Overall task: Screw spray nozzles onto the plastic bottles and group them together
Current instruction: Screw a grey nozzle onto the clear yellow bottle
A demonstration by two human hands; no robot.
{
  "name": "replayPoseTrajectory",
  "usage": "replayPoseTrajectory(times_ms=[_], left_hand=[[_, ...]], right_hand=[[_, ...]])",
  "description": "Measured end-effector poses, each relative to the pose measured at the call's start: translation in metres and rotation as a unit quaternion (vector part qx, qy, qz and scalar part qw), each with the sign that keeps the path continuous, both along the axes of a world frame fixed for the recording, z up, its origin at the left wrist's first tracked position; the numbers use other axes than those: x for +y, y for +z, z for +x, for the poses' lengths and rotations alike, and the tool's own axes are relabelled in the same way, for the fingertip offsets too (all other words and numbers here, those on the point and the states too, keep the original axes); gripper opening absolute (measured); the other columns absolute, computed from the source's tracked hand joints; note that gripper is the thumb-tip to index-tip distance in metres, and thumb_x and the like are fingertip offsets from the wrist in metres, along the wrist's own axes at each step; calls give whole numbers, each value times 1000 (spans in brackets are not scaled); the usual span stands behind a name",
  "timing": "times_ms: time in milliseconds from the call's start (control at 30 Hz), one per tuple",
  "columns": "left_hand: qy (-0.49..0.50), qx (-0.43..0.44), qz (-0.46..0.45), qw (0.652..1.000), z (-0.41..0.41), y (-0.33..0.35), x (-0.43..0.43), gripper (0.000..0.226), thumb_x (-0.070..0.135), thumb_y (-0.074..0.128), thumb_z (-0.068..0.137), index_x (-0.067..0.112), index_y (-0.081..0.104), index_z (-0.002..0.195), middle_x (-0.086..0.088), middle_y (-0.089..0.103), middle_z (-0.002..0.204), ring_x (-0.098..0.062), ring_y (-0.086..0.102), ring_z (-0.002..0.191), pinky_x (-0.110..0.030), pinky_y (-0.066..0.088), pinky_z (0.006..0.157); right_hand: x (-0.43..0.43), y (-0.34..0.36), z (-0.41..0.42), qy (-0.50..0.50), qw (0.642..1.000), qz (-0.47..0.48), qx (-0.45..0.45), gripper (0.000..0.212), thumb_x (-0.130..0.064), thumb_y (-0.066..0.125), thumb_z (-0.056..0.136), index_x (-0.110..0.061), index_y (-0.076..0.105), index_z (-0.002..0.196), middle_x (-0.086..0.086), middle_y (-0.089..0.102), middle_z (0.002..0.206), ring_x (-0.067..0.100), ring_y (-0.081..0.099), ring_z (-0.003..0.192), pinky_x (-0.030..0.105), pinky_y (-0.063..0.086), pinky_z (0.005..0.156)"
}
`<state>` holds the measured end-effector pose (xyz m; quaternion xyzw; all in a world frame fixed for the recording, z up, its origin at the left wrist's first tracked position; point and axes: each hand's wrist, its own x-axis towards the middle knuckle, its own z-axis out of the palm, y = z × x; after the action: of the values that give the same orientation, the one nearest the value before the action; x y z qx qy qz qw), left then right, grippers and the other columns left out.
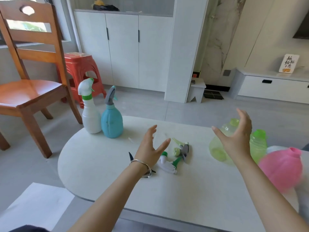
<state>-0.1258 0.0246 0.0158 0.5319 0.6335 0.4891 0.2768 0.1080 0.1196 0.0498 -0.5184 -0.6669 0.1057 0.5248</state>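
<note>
A white bottle (91, 118) and a blue bottle (111, 123), each with a spray nozzle on top, stand side by side at the table's far left. Loose nozzles lie mid-table: a white-and-green nozzle (168, 163), a grey-and-green nozzle (183, 149), and a dark one partly hidden under my left wrist. My left hand (150, 149) hovers open above them. At the right stand a pale yellow-green bottle (217, 148), a green bottle (258, 144) and a pink bottle (282, 169), all without nozzles. My right hand (237, 136) is open in front of the pale bottle, holding nothing.
The white oval table (103, 164) has bare surface at its left and near side. A wooden chair (28, 77) and a red stool (80, 71) stand beyond the table's left end. White cabinets line the far wall.
</note>
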Motion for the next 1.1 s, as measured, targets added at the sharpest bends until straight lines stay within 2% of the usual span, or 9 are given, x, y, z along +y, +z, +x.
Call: replayPoseTrajectory(times_ms=[100,167,333,533,700,833,967,1033,1100], left_hand=[[-6,4,-5,1000,11,-1,5,69,41,63,84,26,27,142,0,38,147,-19,38,133,-30,35,103],[-9,13,-6,1000,17,-3,8,69,41,62,85,25,28,142,0,38,147,-18,37,133,-31,34,105],[-19,13,-13,1000,28,-8,12,68,41,63,84,27,29,141,0,39,146,-18,39,131,-24,32,97],[-26,19,-13,999,32,-10,13,69,43,64,83,28,29,141,0,40,145,-19,38,132,-30,34,104],[-42,37,5,998,31,-4,10,74,47,66,79,31,29,141,4,39,145,-17,40,131,-26,33,101],[-61,94,42,993,31,11,7,86,52,73,70,29,30,141,6,41,143,-11,40,130,-32,34,108],[-31,116,70,990,16,23,2,90,51,80,62,26,37,136,10,49,133,-7,47,120,-27,40,102],[-13,126,76,989,1,25,-3,81,50,81,62,27,43,130,14,54,124,-4,51,110,-18,42,92],[-2,141,78,987,-18,28,-9,78,49,81,62,29,45,127,18,53,118,-1,50,104,-2,35,82]], right_hand=[[9,-6,9,8,998,-39,47,86,-16,78,73,-9,28,142,11,30,149,23,28,137,23,22,107],[13,-12,11,14,994,-82,71,86,-18,78,74,-13,26,143,6,30,150,20,29,137,20,21,103],[20,-25,17,-5,990,-114,83,81,-15,78,74,-10,30,140,9,38,145,24,35,133,26,26,104],[16,-28,20,0,986,-151,76,72,-9,77,74,-10,38,134,8,44,143,25,42,130,23,30,96],[-1,-1,-6,53,984,-134,105,72,-19,80,71,-18,40,131,1,48,137,20,48,120,28,37,98],[-26,15,-48,190,941,-203,190,69,-26,83,67,-21,46,125,1,57,126,16,58,111,26,47,89],[-44,15,-75,276,904,-257,202,73,-38,82,60,-26,49,125,-5,61,120,10,62,108,27,52,86],[-45,16,-78,320,886,-289,167,80,-52,76,58,-28,47,128,-8,58,125,7,60,111,30,51,91],[-39,15,-74,320,878,-323,151,74,-60,67,64,-27,48,128,-8,57,128,8,58,114,30,50,93]])
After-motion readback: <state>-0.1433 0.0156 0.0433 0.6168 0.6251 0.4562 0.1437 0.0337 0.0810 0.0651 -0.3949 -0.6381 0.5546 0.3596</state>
